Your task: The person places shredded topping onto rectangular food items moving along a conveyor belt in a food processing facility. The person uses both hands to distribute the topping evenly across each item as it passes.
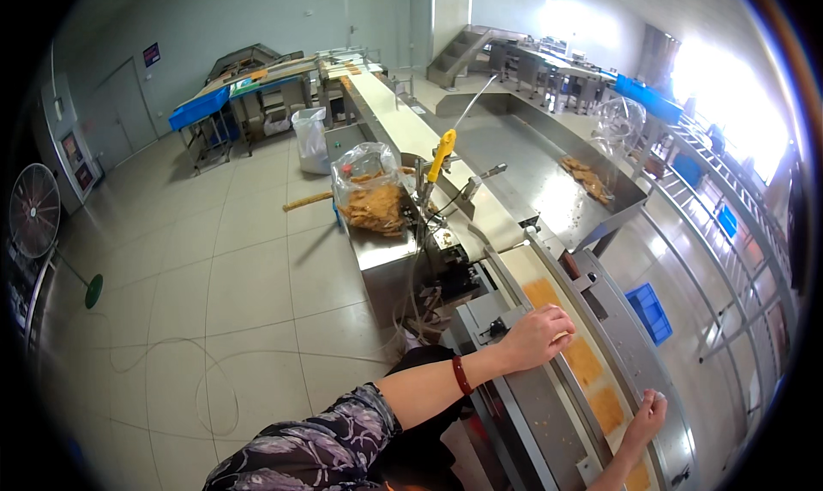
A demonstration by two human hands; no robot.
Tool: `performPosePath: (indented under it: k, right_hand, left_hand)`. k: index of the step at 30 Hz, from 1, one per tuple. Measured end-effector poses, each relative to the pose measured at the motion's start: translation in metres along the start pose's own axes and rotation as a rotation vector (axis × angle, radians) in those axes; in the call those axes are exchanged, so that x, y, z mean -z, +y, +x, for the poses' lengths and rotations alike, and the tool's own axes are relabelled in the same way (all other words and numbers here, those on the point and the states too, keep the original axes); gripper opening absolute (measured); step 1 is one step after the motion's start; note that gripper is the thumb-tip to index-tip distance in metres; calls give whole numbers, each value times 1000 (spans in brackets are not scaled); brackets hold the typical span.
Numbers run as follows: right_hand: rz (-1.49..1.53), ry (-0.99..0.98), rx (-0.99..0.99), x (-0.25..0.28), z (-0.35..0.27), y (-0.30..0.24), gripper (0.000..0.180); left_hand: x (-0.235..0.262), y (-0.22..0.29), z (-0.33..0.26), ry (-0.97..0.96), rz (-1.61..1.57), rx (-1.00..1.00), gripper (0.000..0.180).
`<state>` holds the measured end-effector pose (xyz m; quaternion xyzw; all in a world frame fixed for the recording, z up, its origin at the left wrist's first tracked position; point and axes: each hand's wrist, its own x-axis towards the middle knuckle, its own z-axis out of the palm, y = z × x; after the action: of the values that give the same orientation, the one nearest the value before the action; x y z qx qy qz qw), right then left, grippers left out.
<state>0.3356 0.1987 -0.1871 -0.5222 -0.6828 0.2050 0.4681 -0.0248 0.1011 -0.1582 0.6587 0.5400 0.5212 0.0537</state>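
A narrow pale conveyor belt runs past me, carrying flat orange-brown sheets of food in a line. Over its near side is my left hand, fingers curled and closed above the sheets; whatever it may hold is hidden. My right hand is closed beside the belt's right rail, fingertips drawn together. Nothing can be made out in its fingers.
A clear bag of brown pieces rests on a metal ledge, near a yellow-handled tool. More pieces lie in a wide steel tray. A blue crate stands right; a fan and floor cable are left.
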Motion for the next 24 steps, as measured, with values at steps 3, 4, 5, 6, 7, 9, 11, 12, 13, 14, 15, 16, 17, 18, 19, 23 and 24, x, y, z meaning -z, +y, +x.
performPosePath:
  k: [3, 4, 5, 6, 7, 9, 11, 12, 13, 14, 15, 16, 17, 18, 19, 23, 24]
  right_hand:
    - [-30, -7, -18, 1, -1, -4, 26]
    - [-45, -10, -30, 2, -1, -5, 26]
    - [-58, -13, -41, 2, -2, -7, 26]
    - [-72, -16, -53, 2, -2, -9, 27]
    - [-83, -23, -56, 3, -1, -10, 27]
    - [-104, -36, -63, 5, -1, -13, 28]
    - [-43, -23, -40, 3, -1, -6, 28]
    - [-14, -14, -29, 2, -1, -3, 29]
    - [-3, -3, -20, 1, -1, 0, 29]
    - [9, 8, -11, 0, -1, 1, 30]
    - [21, 20, -2, -1, -2, 2, 31]
    - [-4, 23, 6, -1, -1, 5, 31]
    - [-29, 26, 15, 1, 2, 7, 32]
    - [-54, 29, 23, 2, 3, 9, 33]
    - [-65, 32, 18, 3, 1, 10, 33]
    - [-79, 13, -1, 1, -2, -11, 36]
    - [-79, 6, -8, 2, -2, -13, 36]
  left_hand:
    - [2, 0, 0, 6, -20, -20, 10]
    - [2, 0, 0, 8, -25, -11, 10]
    - [2, 1, 0, 11, -29, -3, 10]
    - [2, 1, 0, 13, -32, 5, 10]
    - [2, 1, 0, 18, -33, 6, 10]
    - [1, 1, 0, 28, -34, 7, 9]
    - [1, -1, -1, 13, -13, 2, 10]
    - [1, -2, -1, 5, -4, -1, 10]
    - [0, -2, -1, 6, -3, -2, 10]
    - [0, -2, -2, 6, -1, -3, 10]
    - [0, -2, -2, 6, 0, -3, 10]
    - [0, -2, -1, 4, 1, -1, 10]
    - [-1, -2, -1, 2, 1, 1, 11]
    - [-2, -2, -1, 0, 1, 3, 11]
    - [-3, -3, -1, -2, -2, 6, 11]
    - [-1, -4, -2, 5, 3, 7, 11]
    - [0, -3, -2, 5, 4, 3, 11]
